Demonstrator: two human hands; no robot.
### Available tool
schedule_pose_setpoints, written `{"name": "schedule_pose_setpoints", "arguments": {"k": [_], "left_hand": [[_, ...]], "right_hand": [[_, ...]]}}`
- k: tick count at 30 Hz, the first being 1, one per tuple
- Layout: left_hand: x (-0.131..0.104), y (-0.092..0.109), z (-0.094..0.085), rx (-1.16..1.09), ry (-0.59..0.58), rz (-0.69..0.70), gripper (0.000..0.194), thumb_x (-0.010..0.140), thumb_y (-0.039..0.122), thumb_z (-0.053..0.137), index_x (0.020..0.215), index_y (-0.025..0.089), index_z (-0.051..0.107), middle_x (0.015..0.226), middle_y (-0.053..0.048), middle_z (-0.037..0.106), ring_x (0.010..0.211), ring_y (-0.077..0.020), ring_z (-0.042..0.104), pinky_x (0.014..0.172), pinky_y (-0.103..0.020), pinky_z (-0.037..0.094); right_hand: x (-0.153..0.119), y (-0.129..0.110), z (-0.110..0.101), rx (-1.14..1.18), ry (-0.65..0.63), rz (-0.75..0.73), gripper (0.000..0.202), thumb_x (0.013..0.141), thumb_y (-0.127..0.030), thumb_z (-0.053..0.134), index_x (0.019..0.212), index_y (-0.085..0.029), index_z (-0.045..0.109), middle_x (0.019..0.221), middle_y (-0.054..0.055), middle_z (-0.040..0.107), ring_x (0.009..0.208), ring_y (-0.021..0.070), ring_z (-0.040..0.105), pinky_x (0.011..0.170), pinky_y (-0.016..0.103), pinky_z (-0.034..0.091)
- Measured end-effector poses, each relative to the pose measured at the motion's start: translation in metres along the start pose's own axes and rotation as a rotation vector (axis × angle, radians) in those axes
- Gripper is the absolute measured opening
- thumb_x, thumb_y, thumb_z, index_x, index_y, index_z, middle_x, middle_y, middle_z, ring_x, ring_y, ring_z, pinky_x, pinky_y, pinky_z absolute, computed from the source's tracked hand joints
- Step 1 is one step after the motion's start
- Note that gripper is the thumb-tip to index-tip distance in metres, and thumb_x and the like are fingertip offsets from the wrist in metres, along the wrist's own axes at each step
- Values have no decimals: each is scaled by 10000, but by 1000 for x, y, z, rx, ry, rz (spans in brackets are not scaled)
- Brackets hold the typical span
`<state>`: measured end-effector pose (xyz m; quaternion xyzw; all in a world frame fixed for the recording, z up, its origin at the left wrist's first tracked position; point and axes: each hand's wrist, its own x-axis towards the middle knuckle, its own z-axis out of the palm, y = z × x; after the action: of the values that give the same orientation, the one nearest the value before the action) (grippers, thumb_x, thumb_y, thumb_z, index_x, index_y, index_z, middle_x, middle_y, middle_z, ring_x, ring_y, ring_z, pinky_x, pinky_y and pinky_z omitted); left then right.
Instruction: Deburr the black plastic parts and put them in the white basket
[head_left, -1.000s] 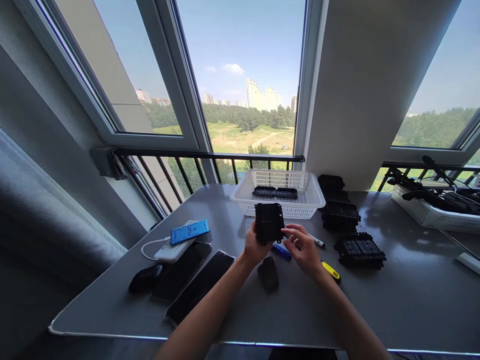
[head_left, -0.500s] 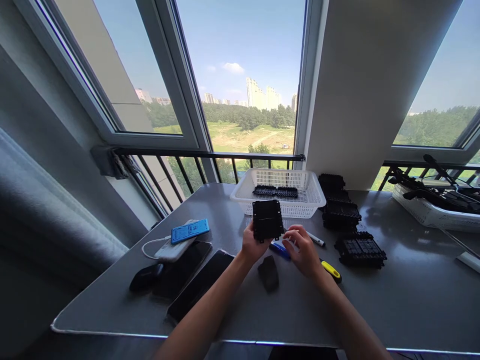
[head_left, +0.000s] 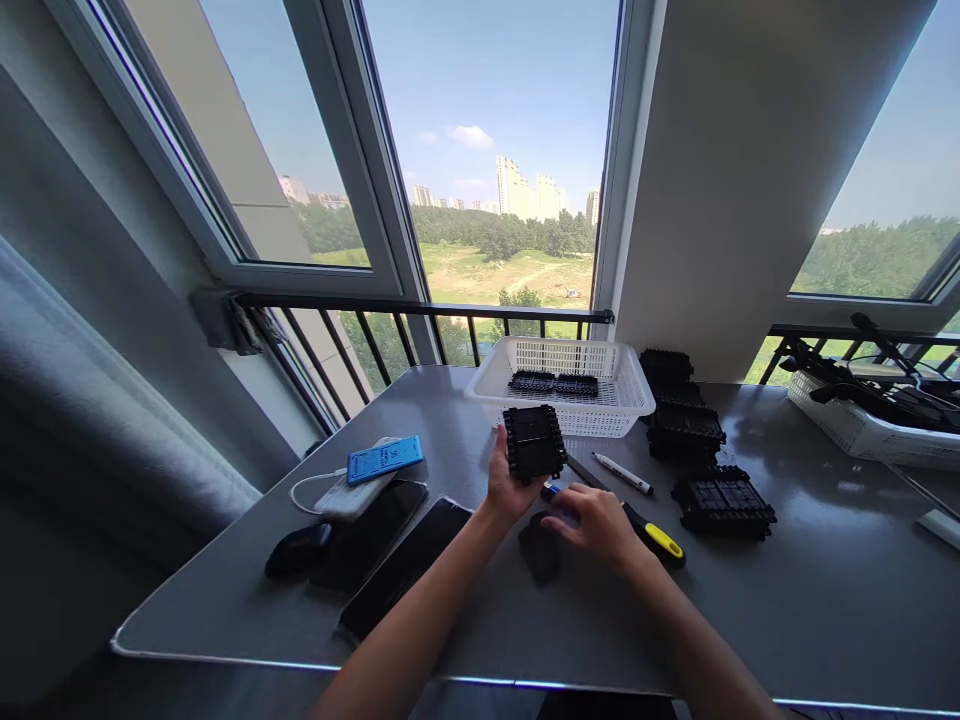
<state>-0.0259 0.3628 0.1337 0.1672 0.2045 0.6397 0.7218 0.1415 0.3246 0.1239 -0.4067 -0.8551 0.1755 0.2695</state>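
My left hand holds up a black plastic ribbed-edge part, gripped along its lower left side, with the flat face toward me. Low over the table, my right hand has its fingers bent around a blue pen, whose far end sticks out past them; the rest of it is covered by the hand. Just below these fingertips lies a small dark block. A yellow-and-black-handled tool rests beside my right wrist, and a white marker lies beyond the hand.
A white basket with black parts stands behind my hands. Several similar black parts sit to the right. Leftward are a blue-screened device, dark phone-like slabs and a mouse. Another loaded basket is far right.
My right hand has moved down and slightly left, away from the black part and onto the blue pen. My left hand has tilted the part slightly, showing its ribbed edge.
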Motion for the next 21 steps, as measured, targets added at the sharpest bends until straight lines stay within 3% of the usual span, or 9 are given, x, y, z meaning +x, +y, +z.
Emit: {"name": "schedule_pose_setpoints", "arguments": {"k": [5,7,11,13,17,21], "left_hand": [[-5,4,5,-19,-13,-12,477,875,540,483,1119,163,643,964,-76,727,861,-209,683,789,-354,547],[-6,5,7,-22,2,-7,463,874,530,489,1109,163,646,955,-73,729,854,-207,685,784,-350,546],[-8,7,11,-31,-16,-13,460,878,525,476,1104,164,650,963,-72,729,872,-210,682,797,-350,541],[-9,9,14,-39,-48,2,466,880,524,465,1108,163,651,972,-72,727,882,-210,679,809,-348,537],[-8,15,15,-63,-76,36,493,876,532,457,1145,159,635,1016,-77,720,943,-216,669,845,-351,528],[-6,15,11,-73,-107,-3,542,870,553,448,1202,153,603,1078,-91,704,1007,-222,651,893,-357,510]], "right_hand": [[-5,-21,7,-165,-83,-37,470,653,-623,708,908,-228,682,905,85,672,751,244,624,614,303,406],[-7,-26,10,-213,-119,-38,497,640,-576,729,972,-213,658,960,109,671,798,272,629,625,312,410],[-8,-29,14,-144,-147,22,280,719,-317,647,981,-220,624,924,76,684,777,234,632,611,281,385],[-6,-25,11,-73,-88,125,228,730,-240,588,954,-228,623,863,53,687,753,217,629,600,270,369],[-1,-4,-2,124,140,318,201,754,-256,525,931,-221,612,821,45,676,739,215,615,629,286,390],[7,21,-12,615,334,437,268,785,-341,479,992,-193,563,781,54,664,705,214,618,592,303,441]]}}
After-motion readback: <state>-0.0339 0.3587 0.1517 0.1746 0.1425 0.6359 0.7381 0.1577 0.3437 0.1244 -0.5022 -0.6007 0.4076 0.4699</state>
